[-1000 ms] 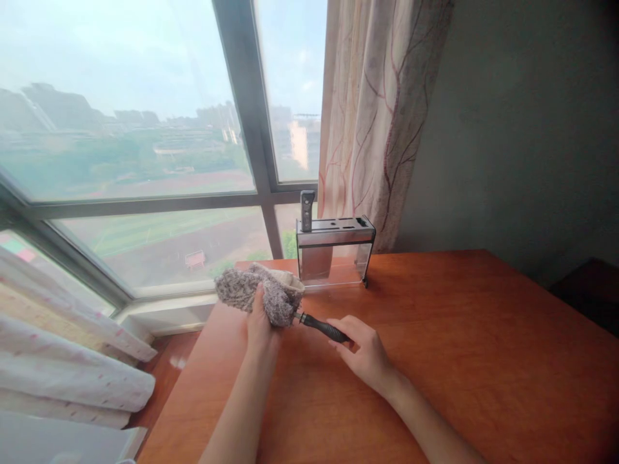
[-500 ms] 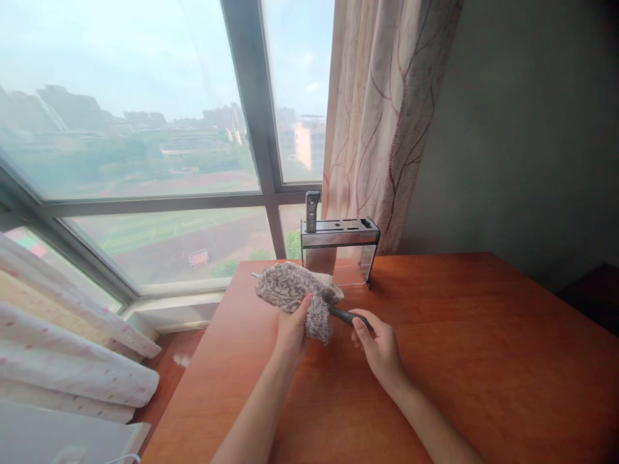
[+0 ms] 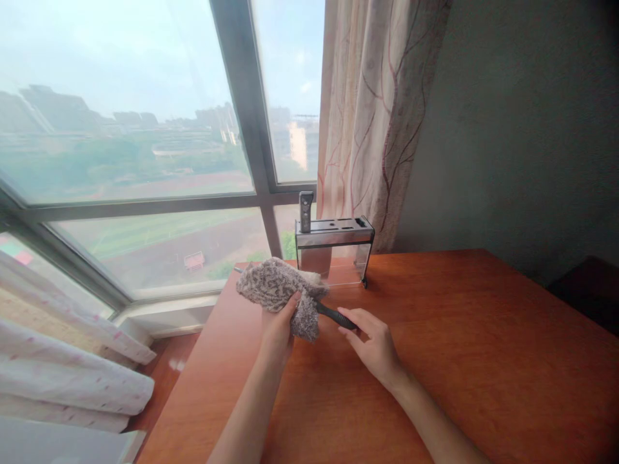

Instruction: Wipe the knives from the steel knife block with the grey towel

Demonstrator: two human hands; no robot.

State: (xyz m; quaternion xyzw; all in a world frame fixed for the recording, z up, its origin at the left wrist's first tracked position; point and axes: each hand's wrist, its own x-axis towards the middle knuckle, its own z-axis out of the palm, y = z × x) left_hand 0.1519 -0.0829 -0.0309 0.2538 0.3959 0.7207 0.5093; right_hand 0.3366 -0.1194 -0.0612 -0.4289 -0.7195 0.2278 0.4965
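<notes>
Folded around a long tool is a shaggy grey-and-white cloth (image 3: 273, 287), held by my left hand (image 3: 279, 327) with the thumb pressed on top. The tool's black ribbed handle (image 3: 336, 316) slopes out of the cloth to the right. My right hand (image 3: 376, 343) pinches that handle near its end. A thin metal tip (image 3: 237, 269) pokes out on the cloth's far left; the rest is covered, so the tool's kind cannot be told. Just behind stands a clear-sided knife block (image 3: 334, 240) with a metal top, where a grey-handled knife (image 3: 305, 212) sits upright in the left slot.
A reddish-brown wooden table (image 3: 459, 335) lies beneath my hands, its left edge beside a floor strip. Large windows (image 3: 145, 154) fill the left and back. One curtain (image 3: 372, 116) hangs behind the knife block, another curtain (image 3: 72, 367) at lower left.
The cloth has shifted a little toward the handle's far end, and its upper flap lies differently. The metal tip shows farther left. Both hands keep their hold; the whole view has shifted slightly.
</notes>
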